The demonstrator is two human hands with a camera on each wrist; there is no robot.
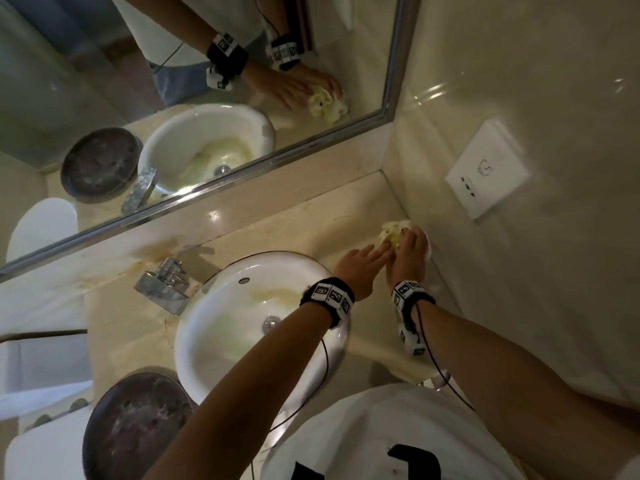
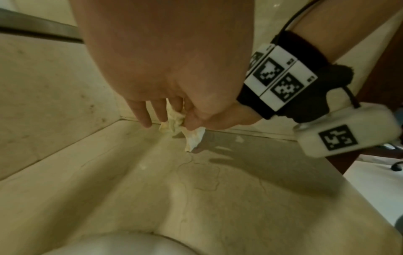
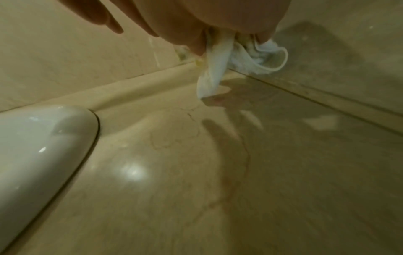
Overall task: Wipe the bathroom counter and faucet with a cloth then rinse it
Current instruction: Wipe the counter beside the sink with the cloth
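A bunched yellowish-white cloth [image 1: 391,233] is at the back right corner of the beige stone counter [image 1: 277,223]. My right hand [image 1: 410,247] grips it from above. In the right wrist view the cloth [image 3: 211,77] hangs from the curled fingers with its tip just above the counter. My left hand [image 1: 367,261] reaches in from the left with straight fingers [image 2: 144,119], their tips against the cloth [image 2: 191,138]. The chrome faucet [image 1: 166,282] stands left of the white sink [image 1: 221,341], away from both hands.
The mirror [image 1: 207,98] runs along the back wall. A tiled side wall with a white socket [image 1: 485,171] closes the right side. A dark round dish [image 1: 135,427] sits at the counter's front left. The sink rim [image 3: 43,138] lies left of the hands.
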